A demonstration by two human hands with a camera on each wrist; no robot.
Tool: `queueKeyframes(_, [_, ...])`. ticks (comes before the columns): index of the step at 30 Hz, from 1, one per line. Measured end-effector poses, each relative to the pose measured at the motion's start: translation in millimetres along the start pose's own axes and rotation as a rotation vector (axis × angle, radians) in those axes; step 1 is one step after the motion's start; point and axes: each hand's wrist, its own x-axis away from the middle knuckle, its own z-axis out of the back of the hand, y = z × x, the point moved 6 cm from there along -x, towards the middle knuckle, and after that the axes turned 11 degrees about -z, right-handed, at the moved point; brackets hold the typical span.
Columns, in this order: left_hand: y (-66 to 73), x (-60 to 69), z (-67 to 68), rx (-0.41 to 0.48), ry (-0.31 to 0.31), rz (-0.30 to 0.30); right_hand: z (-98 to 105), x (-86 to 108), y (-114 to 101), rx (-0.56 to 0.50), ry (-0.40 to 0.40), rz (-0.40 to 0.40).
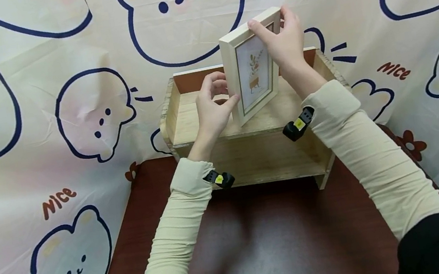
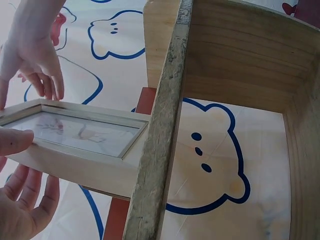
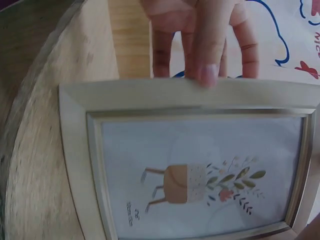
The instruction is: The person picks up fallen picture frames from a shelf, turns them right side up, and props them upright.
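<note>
A cream picture frame [image 1: 254,73] stands upright and angled on the upper board of a small wooden shelf [image 1: 197,133]. Behind its glass is a print of a plant in a legged pot, large in the right wrist view [image 3: 200,175]. My right hand [image 1: 288,45] grips the frame's upper right corner, thumb in front and fingers behind. Along the left side, my left hand [image 1: 212,109] holds the edge, its thumb on the front and fingers curled behind, also seen in the left wrist view as a hand [image 2: 25,200] around the frame [image 2: 100,172].
The shelf has raised side panels [image 1: 169,111] and an open lower compartment [image 1: 266,156]. It stands on a dark red-brown table [image 1: 264,246], against a cloth backdrop [image 1: 184,31] printed with cartoon bears. A black camera is strapped to each wrist.
</note>
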Motion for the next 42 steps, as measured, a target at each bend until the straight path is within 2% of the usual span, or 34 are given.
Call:
queueKeyframes(9, [1.6, 0.9, 1.0, -0.014, 0.012, -0.006, -1, 2.3, 4, -0.083, 0.024, -0.074])
queueKeyframes(18, [0.3, 1.0, 0.5, -0.005, 0.023, -0.008, -8, 4.1, 7, -0.169, -0.051, -0.142])
queueKeyframes(27, [3.4, 1.9, -3.0, -0.015, 0.009, -0.033, -13, 3.1, 5, -0.328, -0.132, -0.177])
queueKeyframes(34, [-22.6, -2.8, -8.3, -0.009, -0.005, -0.06, -15, 0.9, 6, -0.385, -0.183, -0.252])
queueKeyframes(42, [-26.5, -3.7, -11.9, -0.02, -0.023, -0.067, -17, 1.6, 8, -0.445, -0.22, -0.305])
